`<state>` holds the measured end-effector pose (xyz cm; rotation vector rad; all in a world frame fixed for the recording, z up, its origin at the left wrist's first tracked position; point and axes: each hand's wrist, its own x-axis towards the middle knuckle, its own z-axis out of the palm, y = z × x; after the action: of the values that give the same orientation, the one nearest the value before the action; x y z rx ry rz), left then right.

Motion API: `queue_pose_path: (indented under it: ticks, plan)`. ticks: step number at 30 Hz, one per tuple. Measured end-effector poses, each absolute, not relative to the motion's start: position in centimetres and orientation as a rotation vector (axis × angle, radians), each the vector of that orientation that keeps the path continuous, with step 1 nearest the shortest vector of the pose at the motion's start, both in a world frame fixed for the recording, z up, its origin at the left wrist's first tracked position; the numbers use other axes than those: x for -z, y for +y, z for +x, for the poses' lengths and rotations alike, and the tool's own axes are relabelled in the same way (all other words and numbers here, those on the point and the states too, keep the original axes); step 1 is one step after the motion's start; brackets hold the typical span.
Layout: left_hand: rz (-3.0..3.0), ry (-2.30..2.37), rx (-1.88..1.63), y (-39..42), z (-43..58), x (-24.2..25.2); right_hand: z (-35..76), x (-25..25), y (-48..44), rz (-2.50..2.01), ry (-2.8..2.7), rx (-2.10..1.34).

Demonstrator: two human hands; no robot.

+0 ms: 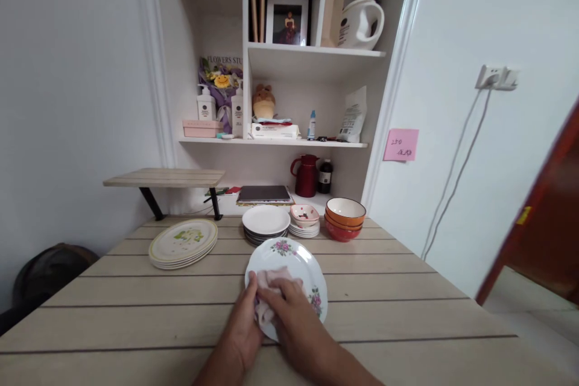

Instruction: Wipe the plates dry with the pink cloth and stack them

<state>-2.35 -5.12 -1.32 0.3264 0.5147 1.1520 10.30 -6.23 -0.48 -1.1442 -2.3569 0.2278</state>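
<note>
Lower center: left hand [244, 324] grips plate [301, 260], right hand [293, 312] presses cloth [271, 280] onto it. I'd wipe in small circles and keep the rim steady.

Home dining nook. Pale slatted wooden table [407, 289] holds stacked dishes: green-rimmed flat plates [183, 242], orange ceramic bowls [345, 218], a white flower-printed plate [296, 256]. White built-in wall shelves [312, 54] carry a framed photo [287, 21], dark red thermos jug [306, 176], white pump bottle [205, 105], brown plush toy [263, 101], white plastic kettle [362, 24].
</note>
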Motion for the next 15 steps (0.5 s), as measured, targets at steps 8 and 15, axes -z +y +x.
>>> queue_pose_path:
  ticks: [8,15]
  plan:
    - [0.306,0.621,-1.274,-5.0,-2.0,1.8,11.8,-2.2,0.7,-1.266,-2.251,-0.055]
    - [0.283,0.455,-1.207,-5.2,-2.1,1.4,13.9,1.7,-6.1,-1.492,-2.320,0.004]
